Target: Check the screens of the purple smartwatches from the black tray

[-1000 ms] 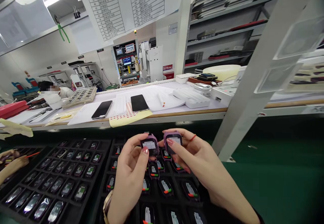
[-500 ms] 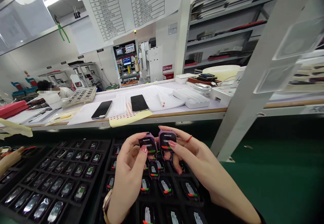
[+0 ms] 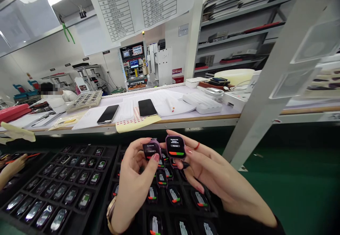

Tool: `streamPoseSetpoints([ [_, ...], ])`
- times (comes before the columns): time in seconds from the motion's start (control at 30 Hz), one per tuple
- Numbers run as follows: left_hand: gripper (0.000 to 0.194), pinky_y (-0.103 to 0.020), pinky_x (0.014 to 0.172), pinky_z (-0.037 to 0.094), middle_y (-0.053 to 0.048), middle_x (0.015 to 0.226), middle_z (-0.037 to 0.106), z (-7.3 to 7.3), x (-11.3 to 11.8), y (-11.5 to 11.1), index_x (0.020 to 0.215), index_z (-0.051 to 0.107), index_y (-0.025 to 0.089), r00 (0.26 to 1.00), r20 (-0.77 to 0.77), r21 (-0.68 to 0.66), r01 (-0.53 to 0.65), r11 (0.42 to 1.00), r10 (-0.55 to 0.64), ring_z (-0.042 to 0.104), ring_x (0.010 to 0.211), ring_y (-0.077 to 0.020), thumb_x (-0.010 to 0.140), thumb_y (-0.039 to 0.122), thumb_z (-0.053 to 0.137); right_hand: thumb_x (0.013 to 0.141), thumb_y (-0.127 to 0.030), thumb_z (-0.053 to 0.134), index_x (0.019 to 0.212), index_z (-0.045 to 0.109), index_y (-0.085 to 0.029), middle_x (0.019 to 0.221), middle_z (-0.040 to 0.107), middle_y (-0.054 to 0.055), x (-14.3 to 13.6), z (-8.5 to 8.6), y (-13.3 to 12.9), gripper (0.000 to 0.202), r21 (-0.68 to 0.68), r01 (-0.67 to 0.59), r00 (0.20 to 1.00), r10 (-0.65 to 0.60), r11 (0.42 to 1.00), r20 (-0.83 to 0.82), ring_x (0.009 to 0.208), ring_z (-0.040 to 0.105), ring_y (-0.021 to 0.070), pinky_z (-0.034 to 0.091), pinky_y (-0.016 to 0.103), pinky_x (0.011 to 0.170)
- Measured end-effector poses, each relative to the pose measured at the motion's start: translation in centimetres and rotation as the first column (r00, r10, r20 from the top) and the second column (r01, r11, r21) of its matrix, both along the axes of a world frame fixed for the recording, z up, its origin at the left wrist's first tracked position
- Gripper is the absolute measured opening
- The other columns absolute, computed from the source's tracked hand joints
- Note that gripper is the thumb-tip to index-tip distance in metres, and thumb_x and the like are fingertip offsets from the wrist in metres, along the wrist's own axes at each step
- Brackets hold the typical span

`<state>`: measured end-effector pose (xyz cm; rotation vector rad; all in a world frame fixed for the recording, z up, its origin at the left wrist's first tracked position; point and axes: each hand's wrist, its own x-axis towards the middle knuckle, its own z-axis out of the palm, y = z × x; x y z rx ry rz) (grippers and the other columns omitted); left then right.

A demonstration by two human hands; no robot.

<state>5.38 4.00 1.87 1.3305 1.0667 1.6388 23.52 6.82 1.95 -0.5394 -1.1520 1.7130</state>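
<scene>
My left hand (image 3: 136, 178) is closed around a purple-framed smartwatch (image 3: 151, 148), its thumb lying on the lower edge of the screen. Just to the right, my right hand (image 3: 204, 167) grips a second purple smartwatch (image 3: 175, 145) by its right side. Both screens are lit, showing small white text, a grey button and a red-green bar at the bottom. Below my hands lies a black compartment tray (image 3: 143, 213) with several more smartwatches, such as one watch (image 3: 173, 195) with white lines and a red-green strip on its screen.
A second black tray (image 3: 71, 212) of watches lies at left, beyond it another person's hand (image 3: 16, 167). On the shelf ahead lie two phones (image 3: 108, 114) (image 3: 147, 107), papers (image 3: 87, 119) and a white box (image 3: 204, 103). A grey post (image 3: 262, 86) stands at right.
My right thumb has moved off the right watch's screen to its edge, and more text shows there. My left thumb has shifted slightly right and down; the left watch has tilted a little.
</scene>
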Motion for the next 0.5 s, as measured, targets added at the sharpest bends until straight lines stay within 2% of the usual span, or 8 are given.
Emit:
streamPoseSetpoints([
  [0.07,0.035,-0.019,0.071,0.052,-0.005,0.111,0.069,0.0,-0.2,0.1,0.118,0.064,0.026,1.000,-0.005,0.000,-0.006,1.000,0.006,0.066,0.095,-0.0154,0.085,0.030,0.077,0.092,-0.043,0.080,0.141,0.061,-0.029,0.084,0.064,0.005,0.0,0.1,0.1,0.054,-0.045,-0.010,0.999,0.008,0.999,-0.049,0.062,0.052,0.0167,0.041,0.014,0.038],
  [0.17,0.041,-0.018,0.071,0.052,-0.004,0.111,0.068,0.0,-0.9,0.3,0.122,0.062,0.027,1.000,-0.001,0.000,0.006,1.000,-0.006,0.066,0.092,-0.0129,0.084,0.026,0.078,0.088,-0.045,0.085,0.135,0.066,-0.037,0.082,0.064,0.001,0.0,0.0,0.3,0.052,-0.031,0.005,0.997,-0.008,1.000,-0.077,0.047,0.040,0.0098,0.036,0.014,0.036],
  [0.27,0.044,-0.017,0.076,0.053,-0.002,0.107,0.069,0.2,-1.7,0.6,0.122,0.061,0.027,0.998,0.040,-0.012,0.041,0.999,-0.041,0.066,0.090,-0.0108,0.082,0.024,0.080,0.087,-0.053,0.084,0.135,0.066,-0.040,0.084,0.065,0.001,-0.1,0.0,-0.4,0.053,0.045,0.079,0.997,-0.079,0.996,0.009,0.039,0.030,0.0048,0.035,0.017,0.038],
  [0.37,0.048,-0.018,0.082,0.054,-0.001,0.104,0.070,0.5,-2.8,0.7,0.123,0.062,0.028,0.995,0.072,-0.011,0.071,0.997,-0.070,0.067,0.094,-0.0109,0.080,0.022,0.083,0.083,-0.050,0.087,0.129,0.071,-0.037,0.088,0.066,0.003,0.0,0.3,-2.1,0.050,0.216,0.141,0.974,-0.175,0.966,0.145,0.046,0.044,0.0100,0.043,0.023,0.045],
  [0.43,0.049,-0.017,0.083,0.054,-0.001,0.101,0.070,0.7,-3.5,0.7,0.122,0.063,0.027,0.993,0.089,-0.001,0.074,0.997,-0.074,0.067,0.094,-0.0111,0.079,0.022,0.084,0.080,-0.044,0.089,0.117,0.077,-0.034,0.086,0.066,0.004,0.1,0.1,-3.3,0.040,0.339,0.096,0.955,-0.182,0.936,0.233,0.057,0.055,0.0163,0.049,0.026,0.052],
  [0.5,0.049,-0.017,0.083,0.054,-0.001,0.099,0.071,0.9,-4.1,0.7,0.121,0.064,0.026,0.993,0.103,0.015,0.061,0.998,-0.062,0.067,0.093,-0.0113,0.077,0.022,0.085,0.080,-0.042,0.087,0.102,0.080,-0.031,0.078,0.066,0.004,0.0,-0.7,-4.2,0.026,0.372,-0.009,0.934,-0.125,0.928,0.336,0.059,0.059,0.0189,0.048,0.025,0.050],
])
